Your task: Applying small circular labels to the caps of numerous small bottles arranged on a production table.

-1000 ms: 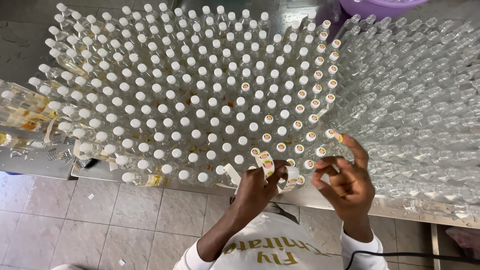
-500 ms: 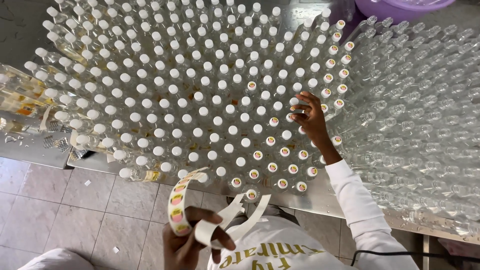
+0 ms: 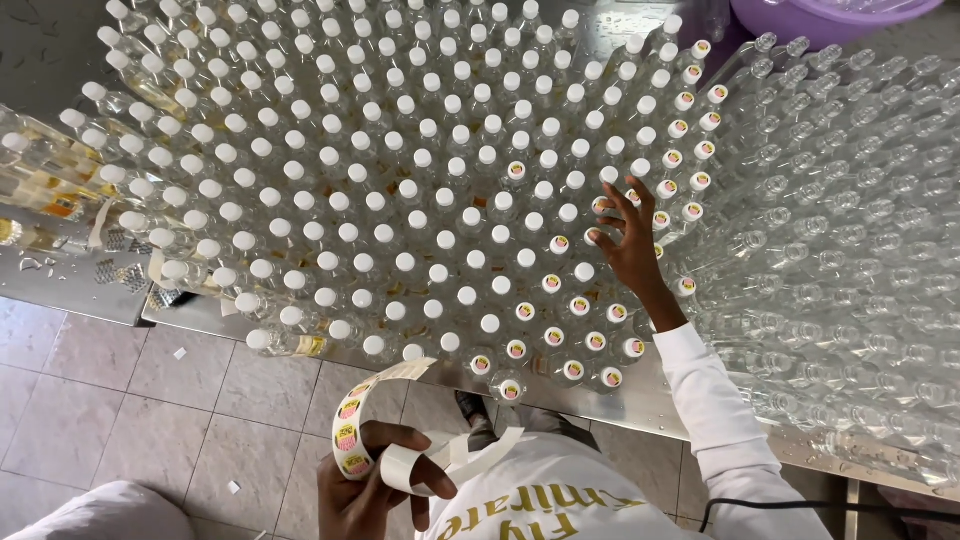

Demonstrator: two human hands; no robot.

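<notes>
White-capped clear bottles (image 3: 400, 190) stand upright in close rows on a steel table (image 3: 660, 400), seen from above. The right hand (image 3: 630, 240) reaches far over the near edge, fingers spread wide and empty, fingertips touching caps at the boundary between plain caps to the left and caps bearing round stickers (image 3: 560, 340) to the near and right. The left hand (image 3: 375, 490) stays near, below the table edge, closed around a sticker roll (image 3: 350, 440) whose backing strip curls rightward. Uncapped empty bottles (image 3: 850, 220) fill the right side. Unlabelled caps lie far and left of the right hand, which is the nearer of the two.
</notes>
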